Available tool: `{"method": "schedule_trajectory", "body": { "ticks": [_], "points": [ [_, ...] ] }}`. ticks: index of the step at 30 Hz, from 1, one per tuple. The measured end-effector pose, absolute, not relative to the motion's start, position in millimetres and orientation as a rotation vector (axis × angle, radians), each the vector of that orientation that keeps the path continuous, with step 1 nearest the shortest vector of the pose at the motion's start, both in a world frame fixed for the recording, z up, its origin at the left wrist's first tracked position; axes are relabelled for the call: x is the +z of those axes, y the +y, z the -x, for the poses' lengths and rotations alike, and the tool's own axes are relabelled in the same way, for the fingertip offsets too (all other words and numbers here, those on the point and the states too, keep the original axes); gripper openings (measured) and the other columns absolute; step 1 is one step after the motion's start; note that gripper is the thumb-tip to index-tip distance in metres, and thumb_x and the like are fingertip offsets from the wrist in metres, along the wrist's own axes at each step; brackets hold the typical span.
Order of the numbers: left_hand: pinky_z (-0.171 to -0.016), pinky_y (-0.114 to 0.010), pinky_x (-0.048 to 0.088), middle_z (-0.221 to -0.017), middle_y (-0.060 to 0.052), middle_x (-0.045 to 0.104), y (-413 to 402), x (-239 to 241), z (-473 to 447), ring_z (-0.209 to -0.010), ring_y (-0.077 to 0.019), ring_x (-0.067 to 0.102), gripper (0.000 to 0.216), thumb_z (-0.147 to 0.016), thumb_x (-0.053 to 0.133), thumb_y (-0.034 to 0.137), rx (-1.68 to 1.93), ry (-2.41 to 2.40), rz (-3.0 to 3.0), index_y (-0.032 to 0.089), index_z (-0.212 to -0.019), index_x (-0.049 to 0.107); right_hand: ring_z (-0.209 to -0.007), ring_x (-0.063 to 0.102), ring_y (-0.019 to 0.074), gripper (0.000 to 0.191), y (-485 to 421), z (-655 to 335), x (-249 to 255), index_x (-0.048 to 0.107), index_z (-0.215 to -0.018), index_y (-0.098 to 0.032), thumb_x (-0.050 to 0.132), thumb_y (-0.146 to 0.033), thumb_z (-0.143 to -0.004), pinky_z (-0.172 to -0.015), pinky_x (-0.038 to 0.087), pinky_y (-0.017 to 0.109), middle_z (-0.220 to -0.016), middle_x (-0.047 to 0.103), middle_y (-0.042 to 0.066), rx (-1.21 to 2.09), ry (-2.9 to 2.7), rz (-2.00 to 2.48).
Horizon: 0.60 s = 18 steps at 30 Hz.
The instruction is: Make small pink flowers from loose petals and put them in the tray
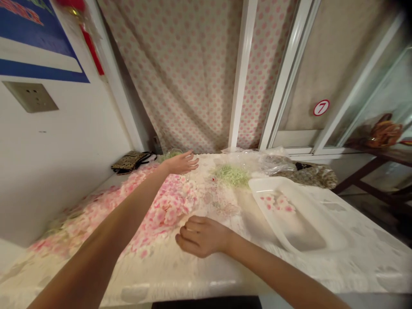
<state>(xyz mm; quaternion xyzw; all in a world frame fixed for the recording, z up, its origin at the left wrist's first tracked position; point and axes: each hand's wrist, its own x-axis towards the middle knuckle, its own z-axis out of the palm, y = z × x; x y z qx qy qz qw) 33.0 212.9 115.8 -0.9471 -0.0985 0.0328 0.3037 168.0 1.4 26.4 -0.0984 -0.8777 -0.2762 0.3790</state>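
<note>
My left hand point(182, 164) is stretched out open over the far part of the table, close to a small glass bowl point(174, 153) holding something green. My right hand point(201, 237) rests nearer to me with its fingers curled, and nothing shows in it. It lies at the lower edge of a spread of pink artificial blossoms point(167, 208). To its right stands a white plastic tray point(289, 214) with a few pink blossoms point(277, 202) inside. A heap of pale green shredded filler point(231, 176) lies beyond the tray.
A crumpled clear plastic bag point(273, 161) and a brown patterned cloth point(310, 177) lie at the far table edge. A dark patterned pouch point(131, 161) sits at the far left. A white wall runs along the left side, and a dark wooden side table point(380, 154) stands beyond the right.
</note>
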Motion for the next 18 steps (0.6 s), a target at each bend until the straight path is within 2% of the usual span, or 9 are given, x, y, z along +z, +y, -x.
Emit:
{"method": "schedule_trajectory", "body": {
  "ticks": [4, 8, 13, 18],
  "points": [
    [-0.110, -0.048, 0.017, -0.136, -0.004, 0.046, 204.1, 126.5, -22.3, -0.124, -0.0258, 0.041, 0.040, -0.084, 0.040, 0.016, 0.026, -0.358, 2.520, 0.026, -0.120, 0.053, -0.059, 0.050, 0.0081, 0.010, -19.0, -158.9, 8.6, 0.059, -0.089, -0.014, 0.049, -0.015, -0.087, -0.057, 0.041, 0.022, -0.067, 0.057, -0.002, -0.743, -2.335, 0.028],
    [-0.111, -0.050, 0.014, -0.134, -0.006, 0.046, 192.4, 121.2, -15.8, -0.125, -0.0278, 0.039, 0.039, -0.079, 0.041, 0.013, -0.022, -0.419, 2.562, 0.023, -0.113, 0.058, -0.058, 0.053, 0.0066, 0.012, -45.5, -148.7, 0.7, 0.060, -0.087, -0.015, 0.048, -0.013, -0.086, -0.056, 0.041, 0.020, -0.068, 0.060, -0.001, -0.712, -2.407, -0.163],
    [-0.112, -0.048, 0.012, -0.131, -0.001, 0.050, 180.7, 95.4, -14.1, -0.127, -0.0275, 0.037, 0.041, -0.075, 0.041, 0.013, -0.050, -0.506, 2.655, 0.027, -0.106, 0.063, -0.058, 0.056, 0.0063, 0.018, -77.8, -132.4, 2.0, 0.063, -0.081, -0.018, 0.046, -0.014, -0.088, -0.053, 0.041, 0.019, -0.069, 0.062, -0.001, -0.590, -2.423, -0.282],
    [-0.113, -0.045, 0.015, -0.131, 0.001, 0.050, 163.0, 72.1, -15.7, -0.128, -0.0252, 0.037, 0.042, -0.076, 0.040, 0.014, -0.133, -0.590, 2.752, 0.030, -0.108, 0.063, -0.057, 0.054, 0.0047, 0.020, -100.8, -116.4, -9.4, 0.061, -0.085, -0.023, 0.043, -0.016, -0.091, -0.052, 0.040, 0.017, -0.068, 0.061, -0.004, -0.496, -2.508, -0.420]
  ]
}}
